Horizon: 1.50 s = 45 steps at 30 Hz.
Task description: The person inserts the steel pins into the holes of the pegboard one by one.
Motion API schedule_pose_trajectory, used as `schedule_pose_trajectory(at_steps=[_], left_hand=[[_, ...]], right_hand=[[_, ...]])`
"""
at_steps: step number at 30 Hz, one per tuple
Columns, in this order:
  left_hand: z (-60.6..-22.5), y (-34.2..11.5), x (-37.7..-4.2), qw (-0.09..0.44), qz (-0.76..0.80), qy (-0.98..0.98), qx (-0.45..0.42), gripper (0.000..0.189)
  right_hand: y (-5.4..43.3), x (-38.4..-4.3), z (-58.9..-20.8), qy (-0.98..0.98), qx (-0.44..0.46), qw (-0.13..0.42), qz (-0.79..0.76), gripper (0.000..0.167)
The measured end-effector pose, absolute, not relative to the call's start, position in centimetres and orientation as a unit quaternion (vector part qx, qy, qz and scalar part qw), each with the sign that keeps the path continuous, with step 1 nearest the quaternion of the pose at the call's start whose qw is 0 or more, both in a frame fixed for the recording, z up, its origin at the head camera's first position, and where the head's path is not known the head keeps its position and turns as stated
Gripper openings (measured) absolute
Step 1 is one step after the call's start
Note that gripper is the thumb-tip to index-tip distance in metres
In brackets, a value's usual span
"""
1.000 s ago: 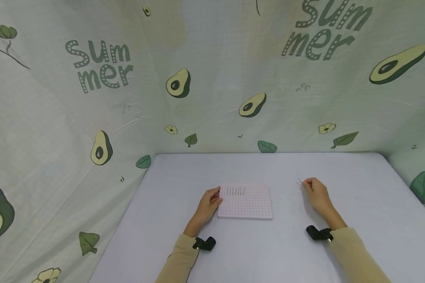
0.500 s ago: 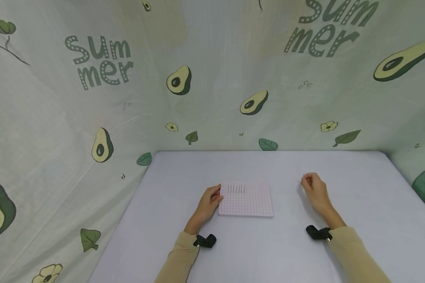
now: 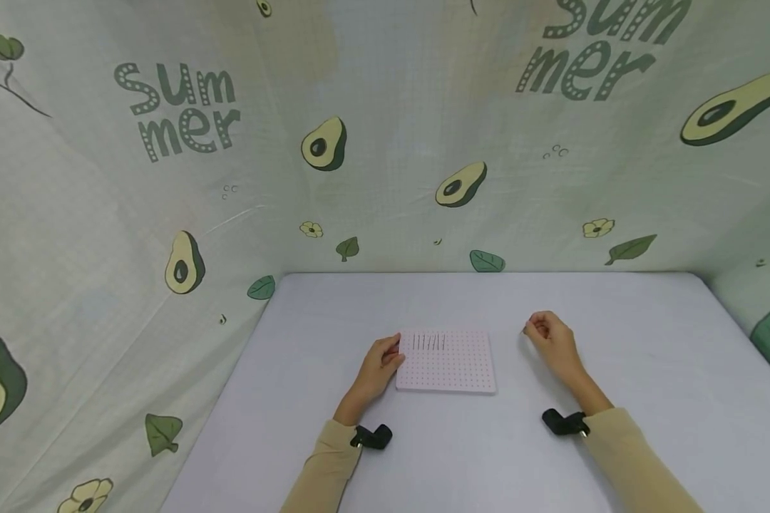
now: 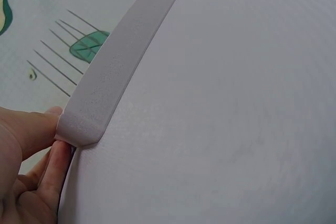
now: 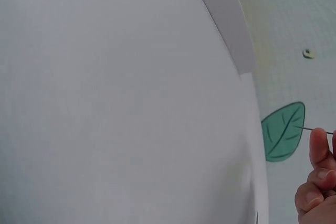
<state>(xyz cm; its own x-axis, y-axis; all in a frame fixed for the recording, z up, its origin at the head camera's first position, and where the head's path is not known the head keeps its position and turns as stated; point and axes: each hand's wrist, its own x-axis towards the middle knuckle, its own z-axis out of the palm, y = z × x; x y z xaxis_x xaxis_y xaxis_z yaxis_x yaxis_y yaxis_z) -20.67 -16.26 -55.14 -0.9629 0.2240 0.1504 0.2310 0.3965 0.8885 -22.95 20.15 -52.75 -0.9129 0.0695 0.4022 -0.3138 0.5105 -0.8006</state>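
Observation:
A pale pink pegboard [image 3: 449, 374], dotted with rows of small holes, lies on the table. Several thin metal pins [image 3: 428, 343] stand in a row in its upper left part; the left wrist view shows these pins [image 4: 55, 69] sticking up beyond the board's side wall [image 4: 113, 72]. My left hand [image 3: 375, 369] grips the board's left edge, thumb on top and fingers at the side. To the right of the board, my right hand [image 3: 555, 345] is raised over the table. It pinches a thin metal pin [image 5: 304, 128], whose tip pokes out past the fingertips.
The white table [image 3: 449, 456] extends around the board, with its far edge behind both hands. A printed cloth [image 3: 385, 142] with avocados and leaves hangs behind and to the sides. A black wrist camera [image 3: 373, 437] sits on the left wrist, another black camera [image 3: 563, 422] on the right.
My right hand has moved left toward the board with the pin between its fingertips. My left hand stays on the board's edge. The head view has tilted slightly.

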Motion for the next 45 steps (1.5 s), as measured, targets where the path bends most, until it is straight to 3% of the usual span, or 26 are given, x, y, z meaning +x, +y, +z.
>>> schedule_pose_trajectory(at_steps=[15,29,45], left_hand=[[-55.1,-16.5,-20.5,0.008,-0.528,-0.839,-0.128,0.048],[-55.1,-16.3,-20.8,0.022,-0.551,-0.821,-0.15,0.049],[-55.4,-16.4,-21.0,0.019,-0.555,-0.819,-0.145,0.048]], right_hand=[[15.5,-23.2,-52.4,-0.841,0.114,0.135,0.512,0.004],[11.7,-23.4,-51.9,-0.829,0.175,0.115,0.518,0.006],[9.7,-23.4,-52.4,-0.831,0.177,0.061,0.524,0.007]])
